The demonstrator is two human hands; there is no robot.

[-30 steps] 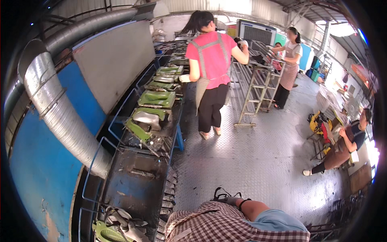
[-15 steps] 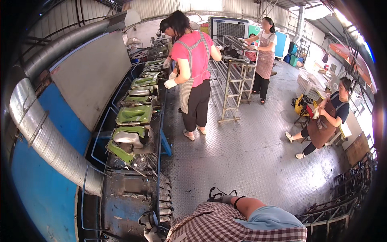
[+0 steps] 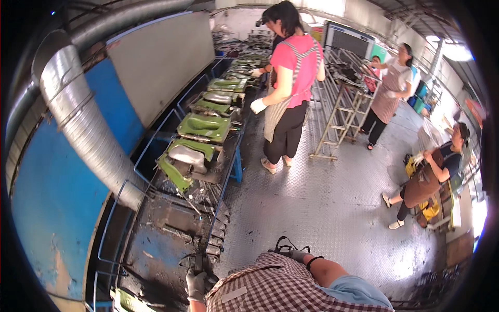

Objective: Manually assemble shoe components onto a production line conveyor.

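My left hand [image 3: 196, 286], in a grey glove, hangs low beside the near end of the blue-framed workbench [image 3: 150, 247]. A dark strapped piece [image 3: 197, 263] sits at that hand; I cannot make out whether the fingers grip it. My right hand [image 3: 298, 255], also grey-gloved, is by my front over the floor, with black straps [image 3: 285, 244] looping beside it. The checked apron or garment hides part of it, and its fingers do not show clearly. On the bench nearest my left hand lie a green mould with a silvery insert [image 3: 188, 155] and, at the lower edge, another green piece [image 3: 130, 302].
More green moulds [image 3: 204, 127] line the bench, where a person in pink [image 3: 296, 67] stands. A metal rack [image 3: 340, 125] is beyond, with another person [image 3: 387, 99] beside it. Someone sits at right [image 3: 429, 179]. A silver duct [image 3: 86, 119] runs along the left.
My view has swung, so the bench and people sit further right in the picture. A green piece has come into view at the lower left. The left glove shows more fully now.
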